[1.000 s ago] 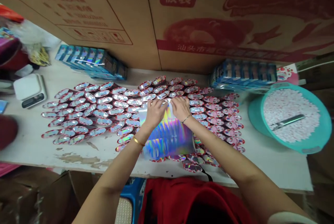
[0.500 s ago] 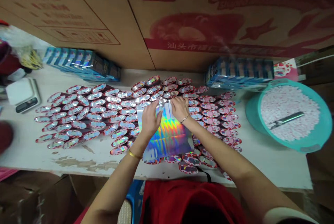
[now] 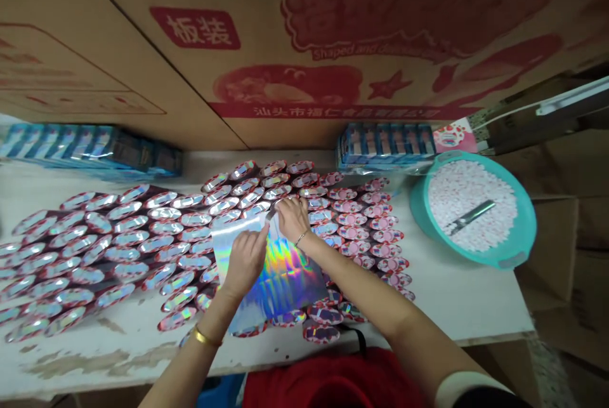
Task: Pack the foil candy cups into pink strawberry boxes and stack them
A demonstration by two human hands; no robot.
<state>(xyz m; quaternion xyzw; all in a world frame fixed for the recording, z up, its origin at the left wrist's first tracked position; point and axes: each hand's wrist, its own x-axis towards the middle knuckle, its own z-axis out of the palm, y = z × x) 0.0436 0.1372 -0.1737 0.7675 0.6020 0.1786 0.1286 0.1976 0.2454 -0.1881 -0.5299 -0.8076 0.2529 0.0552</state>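
A shiny holographic sheet (image 3: 297, 278) lies over the standing pouches, reflecting rainbow colours. My left hand (image 3: 246, 259) rests on the sheet's left part with its fingers curled and thumb pointing forward; whatever is in it is hidden. At the sheet's far edge, my right hand (image 3: 292, 216) has its fingers bent and drawn together. A small greyish piece (image 3: 271, 211) shows by the right fingertips, too small to name. Around the sheet, several rows of red and silver pouches (image 3: 128, 240) stand upright with their oval ends up.
To the right, a turquoise tub (image 3: 419, 211) holds small white-pink pieces (image 3: 476, 189) and a metal scoop (image 3: 471, 216). Blue packs stand at the back left (image 3: 85, 148) and back right (image 3: 387, 144). Large cardboard boxes (image 3: 266, 27) wall off the table's far side.
The view has shifted, so the table sits further left and lower. My left hand has drawn back from the sheet's far edge, nearer to me; my right hand stays at that edge.
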